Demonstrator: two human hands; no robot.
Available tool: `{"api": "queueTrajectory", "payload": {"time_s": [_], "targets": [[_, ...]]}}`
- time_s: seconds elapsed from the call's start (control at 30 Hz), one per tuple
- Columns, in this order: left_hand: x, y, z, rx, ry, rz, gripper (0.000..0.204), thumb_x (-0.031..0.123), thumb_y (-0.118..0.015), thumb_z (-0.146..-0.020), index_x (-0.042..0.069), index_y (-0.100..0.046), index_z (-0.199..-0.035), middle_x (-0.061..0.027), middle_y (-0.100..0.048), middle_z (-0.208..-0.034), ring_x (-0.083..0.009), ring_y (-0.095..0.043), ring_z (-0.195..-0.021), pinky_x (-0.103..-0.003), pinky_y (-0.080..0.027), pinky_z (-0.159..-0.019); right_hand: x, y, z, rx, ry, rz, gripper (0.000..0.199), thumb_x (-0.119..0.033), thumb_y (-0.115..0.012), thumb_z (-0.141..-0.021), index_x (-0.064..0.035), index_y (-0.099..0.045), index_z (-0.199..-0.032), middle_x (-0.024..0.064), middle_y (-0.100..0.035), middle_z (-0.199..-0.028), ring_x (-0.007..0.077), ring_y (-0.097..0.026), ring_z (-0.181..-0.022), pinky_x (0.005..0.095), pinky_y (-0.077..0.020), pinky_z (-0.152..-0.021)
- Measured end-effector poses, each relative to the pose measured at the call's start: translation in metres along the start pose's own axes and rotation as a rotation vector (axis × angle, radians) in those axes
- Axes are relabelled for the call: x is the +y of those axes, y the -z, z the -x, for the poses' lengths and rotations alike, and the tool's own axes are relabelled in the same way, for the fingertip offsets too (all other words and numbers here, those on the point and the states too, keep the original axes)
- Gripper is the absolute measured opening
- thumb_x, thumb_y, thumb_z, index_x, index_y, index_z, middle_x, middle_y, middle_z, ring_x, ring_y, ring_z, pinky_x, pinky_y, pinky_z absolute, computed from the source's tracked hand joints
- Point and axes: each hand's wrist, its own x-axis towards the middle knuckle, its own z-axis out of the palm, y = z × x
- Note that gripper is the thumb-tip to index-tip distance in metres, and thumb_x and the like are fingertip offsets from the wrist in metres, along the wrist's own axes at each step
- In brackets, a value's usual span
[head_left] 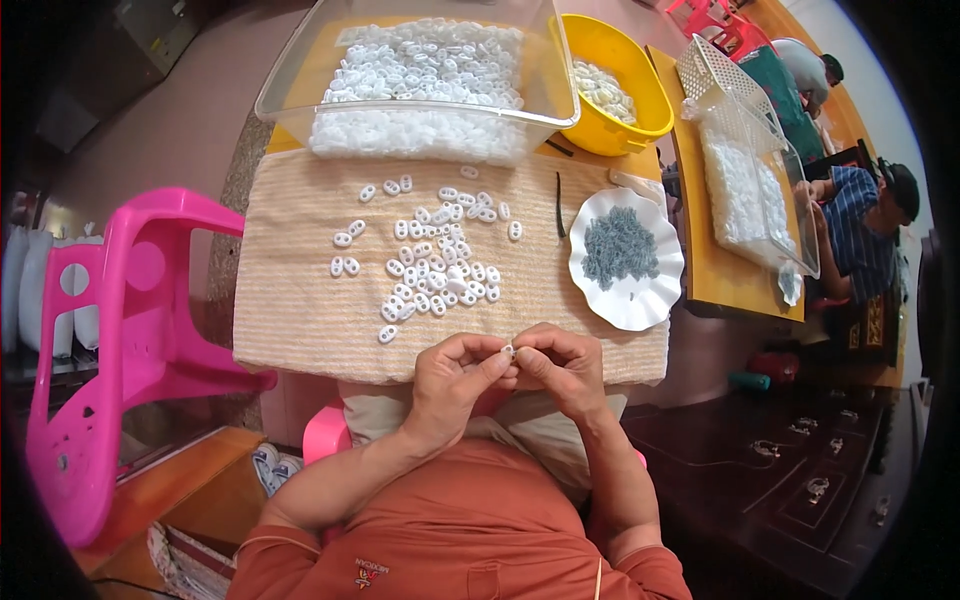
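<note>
My left hand (452, 378) and my right hand (567, 372) meet at the table's near edge, fingertips pinched together. Between them shows a bit of a small white plastic piece (508, 350), mostly covered by my fingers. The left thumb and forefinger close on it; what the right fingertips pinch is too small to tell. Just beyond lie several loose white oval plastic pieces (437, 277), each with two holes, scattered over a striped beige cloth (290, 310). Right of them, a white scalloped plate (637, 318) bears a heap of small grey translucent parts (619, 247).
At the back stands a clear plastic bin (420, 115) full of white pieces, beside a yellow tub (640, 135). A thin black strip (559, 205) lies near the plate. A pink chair (150, 300) is at left. Another person (865, 225) sits at a table on the right.
</note>
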Motion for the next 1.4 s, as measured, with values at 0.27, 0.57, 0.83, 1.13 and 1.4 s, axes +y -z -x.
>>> {"api": "queueTrajectory", "payload": {"time_s": [0.27,0.57,0.83,1.13,1.4], "targets": [[0.002,-0.001,0.0,0.018,-0.007,0.017,0.015,0.003,-0.062,-0.089,0.0,-0.059,-0.104,-0.0081,-0.066,-0.088,-0.013,-0.065,-0.077,-0.026,-0.056,-0.072,-0.008,0.006,-0.015,0.085,0.083,0.212,0.01,0.0,-0.06,-0.089,0.0059,-0.064,-0.096,0.0074,-0.063,-0.086,0.0105,-0.059,-0.074,0.0229,-0.0474,-0.064],[0.004,0.001,0.0,0.058,-0.031,0.083,0.015,0.001,-0.061,-0.089,0.001,-0.059,-0.104,-0.0081,-0.065,-0.088,-0.0142,-0.065,-0.077,-0.027,-0.057,-0.072,-0.028,0.0,-0.083,0.265,0.393,0.88,0.013,-0.006,-0.064,-0.082,-0.0012,-0.064,-0.095,0.0171,-0.062,-0.08,0.0311,-0.062,-0.066,0.0344,-0.0496,-0.061],[0.007,0.005,0.0,0.082,-0.027,0.086,0.015,0.001,-0.062,-0.088,0.001,-0.059,-0.103,-0.0081,-0.065,-0.088,-0.0133,-0.065,-0.078,-0.026,-0.057,-0.073,-0.018,-0.012,-0.111,0.284,0.223,1.177,0.012,-0.013,-0.06,-0.085,-0.0042,-0.062,-0.092,0.0177,-0.061,-0.088,0.0387,-0.061,-0.075,0.0454,-0.0494,-0.069],[0.009,0.004,-0.001,0.083,-0.036,0.1,0.015,0.002,-0.063,-0.088,0.001,-0.059,-0.102,-0.0076,-0.065,-0.087,-0.0128,-0.065,-0.077,-0.025,-0.056,-0.07,-0.029,-0.003,-0.096,0.088,0.212,1.162,0.009,-0.006,-0.057,-0.083,-0.0048,-0.063,-0.089,0.0173,-0.06,-0.085,0.0384,-0.06,-0.078,0.0442,-0.0486,-0.069],[0.009,0.004,-0.002,0.109,-0.031,0.083,0.014,0.002,-0.062,-0.088,0.001,-0.059,-0.102,-0.0073,-0.065,-0.087,-0.0129,-0.065,-0.076,-0.025,-0.055,-0.071,-0.035,0.003,-0.08,-0.061,0.269,1.235,0.018,-0.001,-0.053,-0.079,-0.0029,-0.064,-0.094,0.0175,-0.057,-0.085,0.0351,-0.059,-0.082,0.0417,-0.0473,-0.073]]}}
